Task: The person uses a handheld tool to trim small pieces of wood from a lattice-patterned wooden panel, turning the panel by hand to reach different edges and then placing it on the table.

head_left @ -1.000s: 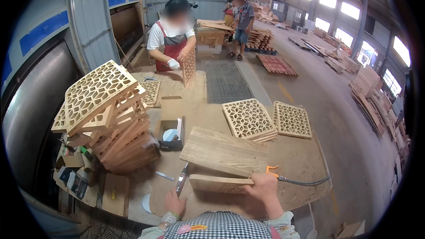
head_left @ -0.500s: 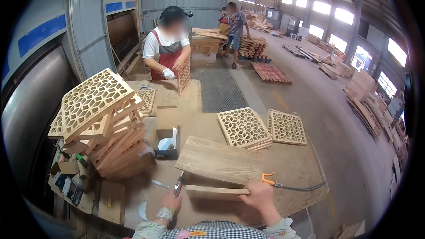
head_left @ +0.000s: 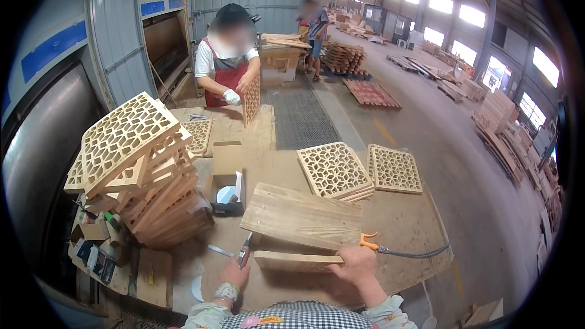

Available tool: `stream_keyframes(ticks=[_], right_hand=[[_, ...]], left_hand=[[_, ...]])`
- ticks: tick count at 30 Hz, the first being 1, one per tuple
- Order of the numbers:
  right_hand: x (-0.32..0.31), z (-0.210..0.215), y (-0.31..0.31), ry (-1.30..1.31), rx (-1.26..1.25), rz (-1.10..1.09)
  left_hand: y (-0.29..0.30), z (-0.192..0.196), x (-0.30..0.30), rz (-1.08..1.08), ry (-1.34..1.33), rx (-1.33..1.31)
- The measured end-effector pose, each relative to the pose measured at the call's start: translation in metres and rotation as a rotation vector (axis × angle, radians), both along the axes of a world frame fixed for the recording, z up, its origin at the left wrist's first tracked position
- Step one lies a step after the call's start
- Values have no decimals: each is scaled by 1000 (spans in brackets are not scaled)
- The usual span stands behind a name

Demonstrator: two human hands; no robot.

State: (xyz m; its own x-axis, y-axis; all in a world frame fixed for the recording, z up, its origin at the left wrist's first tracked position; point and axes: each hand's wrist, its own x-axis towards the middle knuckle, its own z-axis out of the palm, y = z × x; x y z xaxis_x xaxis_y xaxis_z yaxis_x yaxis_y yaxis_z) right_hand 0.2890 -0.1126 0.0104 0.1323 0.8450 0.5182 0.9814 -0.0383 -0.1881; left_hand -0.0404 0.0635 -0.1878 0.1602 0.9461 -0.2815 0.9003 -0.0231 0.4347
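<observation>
My right hand (head_left: 356,268) is closed round the right end of a wooden panel (head_left: 292,260), which stands on its long edge with the narrow side up. My left hand (head_left: 233,274) is closed on a slim red-handled tool (head_left: 244,253), its thin metal tip pointing away from me. Just beyond the held panel, a larger flat wooden board (head_left: 304,216) rests tilted on the table. A pale flat strip (head_left: 220,251) lies left of the tool. To the right of the board is an orange air blow gun (head_left: 368,242) on a dark hose.
Lattice panels (head_left: 335,172) are stacked beyond the board, with another lattice panel (head_left: 395,170) beside them. A tall leaning pile of lattice panels (head_left: 131,140) stands left, near an open box (head_left: 226,198). Across the table (head_left: 402,237), a co-worker (head_left: 226,67) holds a lattice panel upright.
The view has shifted slightly. My hands keep their holds on the panel and tool with little visible movement. In the background, a walking person has moved slightly left.
</observation>
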Motion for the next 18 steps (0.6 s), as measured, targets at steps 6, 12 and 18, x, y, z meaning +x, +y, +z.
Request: stream_keyframes(ticks=[6,12,18], right_hand=[[0,1,2,-12,42,11],[2,-1,1,4,26,3],[-1,0,3,3,11,0]], left_hand=[[-1,4,0,10,23,-21],[2,-9,0,11,-10,35],[-2,1,0,17,24,-21]])
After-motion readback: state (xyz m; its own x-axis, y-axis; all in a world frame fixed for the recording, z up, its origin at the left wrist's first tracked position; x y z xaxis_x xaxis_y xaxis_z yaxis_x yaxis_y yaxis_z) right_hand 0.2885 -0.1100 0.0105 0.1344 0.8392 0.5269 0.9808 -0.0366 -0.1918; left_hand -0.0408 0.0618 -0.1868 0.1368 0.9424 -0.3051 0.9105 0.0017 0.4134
